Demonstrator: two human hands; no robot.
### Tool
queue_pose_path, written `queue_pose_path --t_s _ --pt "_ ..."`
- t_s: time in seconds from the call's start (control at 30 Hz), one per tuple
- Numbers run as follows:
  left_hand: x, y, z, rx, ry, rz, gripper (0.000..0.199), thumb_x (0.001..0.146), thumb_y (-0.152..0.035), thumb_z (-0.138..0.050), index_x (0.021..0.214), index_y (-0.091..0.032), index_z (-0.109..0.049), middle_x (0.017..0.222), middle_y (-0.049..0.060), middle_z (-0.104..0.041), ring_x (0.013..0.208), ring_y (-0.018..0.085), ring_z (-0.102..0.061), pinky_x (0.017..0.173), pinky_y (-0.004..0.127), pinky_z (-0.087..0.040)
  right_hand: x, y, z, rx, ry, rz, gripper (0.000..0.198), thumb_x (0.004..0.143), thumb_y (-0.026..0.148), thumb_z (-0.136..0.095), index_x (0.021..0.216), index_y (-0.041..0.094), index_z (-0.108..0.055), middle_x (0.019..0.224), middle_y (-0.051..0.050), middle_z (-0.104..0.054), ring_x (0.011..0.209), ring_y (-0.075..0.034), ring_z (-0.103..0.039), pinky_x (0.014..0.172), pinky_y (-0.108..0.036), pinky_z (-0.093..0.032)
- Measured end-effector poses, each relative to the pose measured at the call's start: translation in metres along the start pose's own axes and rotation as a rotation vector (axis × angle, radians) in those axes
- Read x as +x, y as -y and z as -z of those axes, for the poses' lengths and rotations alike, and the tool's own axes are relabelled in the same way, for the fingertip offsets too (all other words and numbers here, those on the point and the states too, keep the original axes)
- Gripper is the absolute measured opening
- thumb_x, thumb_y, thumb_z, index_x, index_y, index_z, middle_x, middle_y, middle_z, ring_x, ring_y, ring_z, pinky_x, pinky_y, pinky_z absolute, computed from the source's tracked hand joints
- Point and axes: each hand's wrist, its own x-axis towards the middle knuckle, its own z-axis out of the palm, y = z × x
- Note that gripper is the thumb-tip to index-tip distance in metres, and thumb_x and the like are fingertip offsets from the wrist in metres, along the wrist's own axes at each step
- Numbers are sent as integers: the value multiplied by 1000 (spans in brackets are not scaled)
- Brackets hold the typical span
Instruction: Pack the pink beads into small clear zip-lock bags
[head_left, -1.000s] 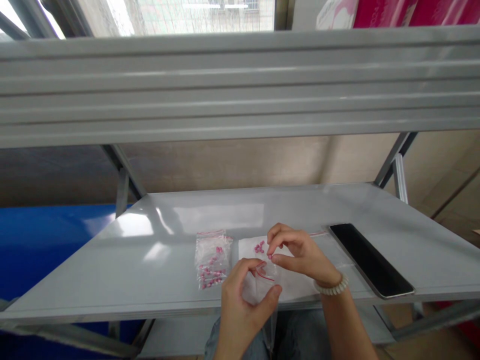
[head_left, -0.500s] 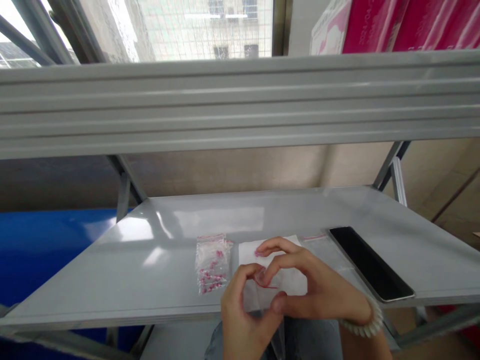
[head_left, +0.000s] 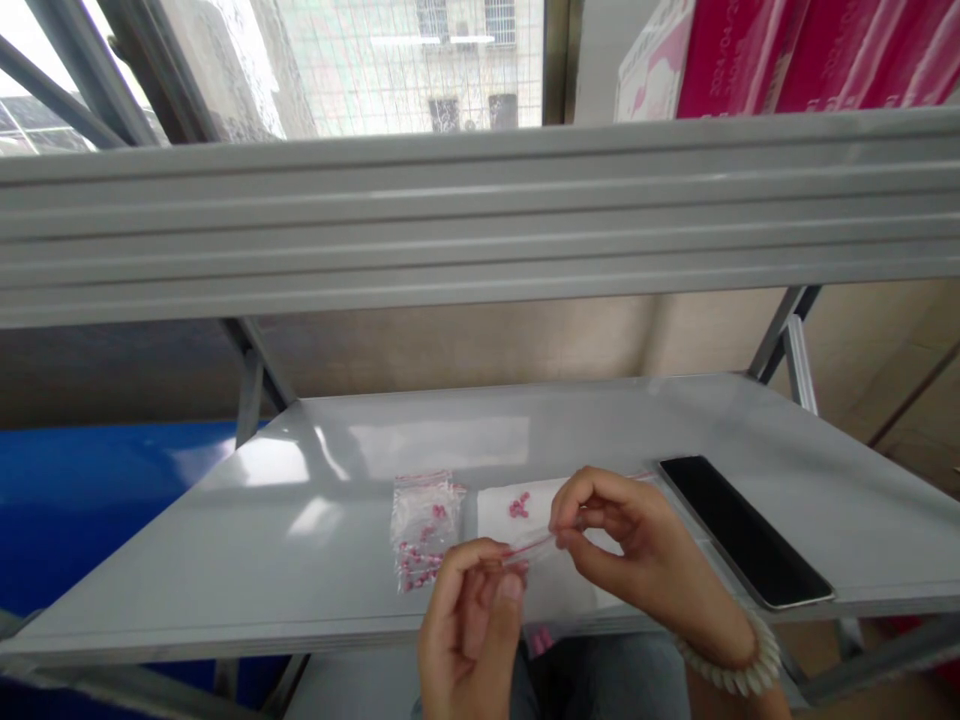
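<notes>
A small clear zip-lock bag (head_left: 546,590) with a red strip along its top hangs between my hands. Pink bead-like pieces (head_left: 540,639) show low in the bag. My left hand (head_left: 474,628) pinches the bag's left top corner between thumb and fingers. At the other end of the red strip, the fingertips of my right hand (head_left: 628,535) close on the right corner. Just beyond the hands, a little cluster of pink beads (head_left: 519,505) lies on a white sheet (head_left: 491,508), partly covered by my hands and the bag.
Left of the sheet lie filled zip bags (head_left: 424,535) holding pink beads. A black phone-like slab (head_left: 742,530) rests on the right of the grey table (head_left: 247,560). A thick metal beam (head_left: 480,220) crosses above, with pink boxes (head_left: 817,60) over it at the right.
My right hand has drawn right and its fingers now grip the bag's corner. The red strip is pulled straighter. Pink pieces now show low in the bag, and the cluster on the sheet is uncovered.
</notes>
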Motion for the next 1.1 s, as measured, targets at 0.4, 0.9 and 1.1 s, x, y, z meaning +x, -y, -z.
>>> queue_pose_path --t_s 0.4,0.9,1.1 --pt "11 -2 18 196 36 -162 23 82 -42 -73 75 -20 -75 71 4 -74 65 19 -70 62 26 -60 0 6 -7 -77 62 61 19 72 7 -63 84 22 -64 78 0 -66 70 -14 -62 65 -25 -53" --pt "11 -5 17 265 62 -244 11 85 -30 -71 77 -23 -75 73 1 -74 68 17 -69 64 23 -58 6 1 -20 -102 49 143 18 68 2 -62 69 20 -63 69 1 -63 68 -15 -58 65 -26 -46" --pt "9 -1 16 256 -27 -250 14 83 -35 -72 77 -22 -75 71 1 -73 66 17 -68 61 21 -57 7 -1 -19 -75 50 119 15 69 4 -62 71 19 -63 71 1 -64 68 -14 -59 65 -25 -46"
